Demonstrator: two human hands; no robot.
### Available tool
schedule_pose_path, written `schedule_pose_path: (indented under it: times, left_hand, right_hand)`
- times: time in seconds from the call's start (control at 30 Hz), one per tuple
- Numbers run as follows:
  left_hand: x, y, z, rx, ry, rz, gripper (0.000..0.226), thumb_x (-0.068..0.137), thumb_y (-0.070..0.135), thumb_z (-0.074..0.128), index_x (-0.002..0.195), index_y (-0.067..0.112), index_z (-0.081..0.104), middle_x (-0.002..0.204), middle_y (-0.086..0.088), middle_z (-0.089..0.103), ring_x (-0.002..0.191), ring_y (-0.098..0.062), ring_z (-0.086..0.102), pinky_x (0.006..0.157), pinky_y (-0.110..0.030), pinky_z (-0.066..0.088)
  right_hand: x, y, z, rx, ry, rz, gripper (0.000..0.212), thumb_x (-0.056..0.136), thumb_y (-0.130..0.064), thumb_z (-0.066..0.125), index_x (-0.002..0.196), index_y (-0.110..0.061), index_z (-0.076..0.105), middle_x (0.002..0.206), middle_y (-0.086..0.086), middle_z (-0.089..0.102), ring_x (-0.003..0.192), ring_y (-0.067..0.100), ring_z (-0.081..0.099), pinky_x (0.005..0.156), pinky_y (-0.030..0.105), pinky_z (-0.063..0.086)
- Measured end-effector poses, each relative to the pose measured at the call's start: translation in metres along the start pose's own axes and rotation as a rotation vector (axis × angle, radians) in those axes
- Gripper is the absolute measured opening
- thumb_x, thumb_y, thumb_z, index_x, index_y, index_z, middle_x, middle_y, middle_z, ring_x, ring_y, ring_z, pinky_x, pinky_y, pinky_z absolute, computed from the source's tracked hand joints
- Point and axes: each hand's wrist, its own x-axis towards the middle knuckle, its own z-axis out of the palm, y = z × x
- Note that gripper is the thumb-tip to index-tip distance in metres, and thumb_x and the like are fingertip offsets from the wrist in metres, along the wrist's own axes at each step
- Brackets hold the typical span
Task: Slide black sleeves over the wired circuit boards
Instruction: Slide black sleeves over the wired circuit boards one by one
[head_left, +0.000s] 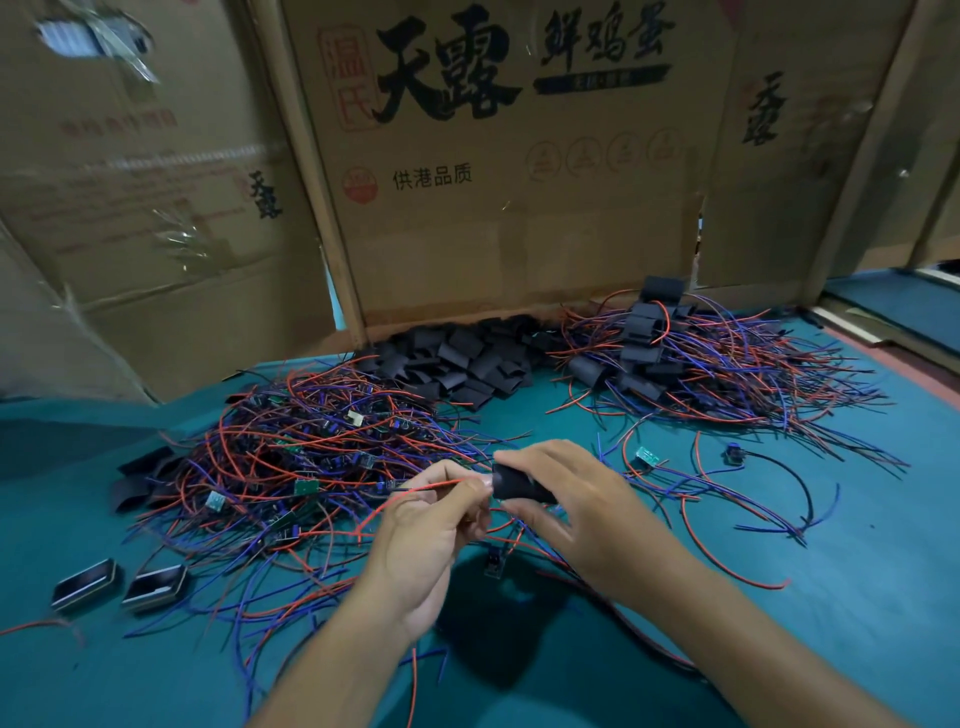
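Small assembly workshop, teal worktable (857, 597), heaped wired boards (311, 457), cardboard partitions (493, 218)

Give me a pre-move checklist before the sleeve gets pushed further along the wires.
1. Right hand grips the black sleeve: ok.
2. Left hand pinches the red wire that leads toward the sleeve mouth: ok.
3. Circuit board already inside the sleeve: cannot tell, both hands hide that spot.
4. Held wires free of the unsleeved board pile to the left: cannot tell, loose strands run under both hands.
5. Spare sleeves available: ok, a heap of black sleeves lies against the cardboard wall.
6. Place for finished pieces: ok, the sleeved pile sits at the back right on the green table.
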Motion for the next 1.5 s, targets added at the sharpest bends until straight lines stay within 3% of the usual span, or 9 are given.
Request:
schedule_pose_path:
  times: [0.1,0.33,0.43,0.53,0.83,0.93,1.1,1.37,1.5]
  left_hand:
    - [-0.001,-0.002,0.001,0.036,0.015,-0.078,0.03,0.088,-0.004,0.056,0.065,0.014,0.055,0.062,-0.008,0.046,0.056,-0.015,0.043,0.052,-0.022,0.035]
    - [-0.002,-0.004,-0.001,0.015,0.031,-0.19,0.041,0.089,-0.003,0.057,0.054,0.019,0.056,0.06,-0.004,0.05,0.051,-0.012,0.041,0.05,-0.023,0.032]
    - [-0.002,-0.006,-0.001,0.051,0.02,-0.187,0.04,0.088,-0.001,0.06,0.053,0.019,0.057,0.06,-0.005,0.051,0.049,-0.012,0.04,0.047,-0.021,0.031]
    - [-0.001,-0.001,-0.003,0.093,-0.014,-0.182,0.031,0.087,0.006,0.063,0.059,0.017,0.064,0.065,-0.007,0.058,0.051,-0.012,0.044,0.048,-0.021,0.033]
    - [-0.001,0.001,0.0,0.108,0.049,-0.239,0.029,0.091,0.012,0.063,0.063,0.009,0.072,0.061,-0.006,0.061,0.046,-0.008,0.036,0.048,-0.021,0.025]
    - [0.001,-0.001,0.001,0.103,0.087,-0.201,0.028,0.09,0.012,0.064,0.063,0.01,0.072,0.062,-0.005,0.063,0.045,-0.008,0.036,0.046,-0.02,0.026]
    - [0.003,0.0,-0.005,0.191,0.055,0.044,0.004,0.085,0.012,0.074,0.084,0.011,0.07,0.064,0.005,0.062,0.053,-0.006,0.048,0.051,-0.015,0.04]
    - [0.004,0.002,-0.004,0.172,0.06,0.16,0.031,0.069,0.026,0.078,0.081,-0.001,0.068,0.066,-0.008,0.068,0.056,-0.016,0.062,0.058,-0.022,0.053]
    - [0.004,-0.001,-0.005,0.145,0.064,0.158,0.027,0.068,0.027,0.079,0.075,0.003,0.068,0.065,-0.01,0.066,0.054,-0.016,0.06,0.056,-0.021,0.052]
  right_hand:
    - [-0.001,-0.001,0.003,-0.047,-0.019,-0.025,0.035,0.092,-0.026,0.06,0.123,-0.009,0.064,0.112,0.003,0.066,0.102,0.022,0.059,0.09,0.024,0.041]
    - [-0.003,0.001,0.01,-0.218,-0.134,-0.058,0.041,0.087,-0.018,0.065,0.127,-0.007,0.06,0.111,0.007,0.068,0.097,0.03,0.062,0.085,0.034,0.047]
    - [-0.004,0.002,0.013,-0.223,-0.142,-0.014,0.04,0.091,-0.022,0.053,0.128,-0.011,0.058,0.112,0.006,0.066,0.101,0.029,0.059,0.086,0.031,0.038]
    - [-0.003,0.003,0.013,-0.24,-0.185,0.034,0.035,0.095,-0.028,0.043,0.125,-0.015,0.054,0.116,0.003,0.062,0.108,0.025,0.053,0.089,0.034,0.039]
    - [0.0,0.0,0.014,-0.305,-0.289,0.114,0.035,0.099,-0.025,0.044,0.133,-0.019,0.044,0.127,0.001,0.055,0.118,0.022,0.046,0.096,0.031,0.035]
    - [0.001,-0.004,0.011,-0.261,-0.291,0.166,0.035,0.101,-0.027,0.042,0.134,-0.019,0.038,0.125,0.005,0.055,0.117,0.025,0.048,0.095,0.035,0.036]
    - [0.002,-0.003,0.001,-0.156,-0.276,0.175,0.018,0.103,-0.03,0.039,0.107,-0.015,0.049,0.104,0.006,0.058,0.098,0.029,0.051,0.085,0.041,0.039]
    - [-0.001,0.007,0.0,-0.11,-0.162,0.12,0.027,0.1,-0.038,0.048,0.117,-0.018,0.055,0.108,0.0,0.063,0.099,0.025,0.056,0.082,0.038,0.043]
    - [-0.001,0.006,0.003,-0.081,-0.13,0.105,0.026,0.099,-0.036,0.05,0.115,-0.015,0.056,0.105,0.002,0.066,0.095,0.025,0.057,0.077,0.034,0.04]
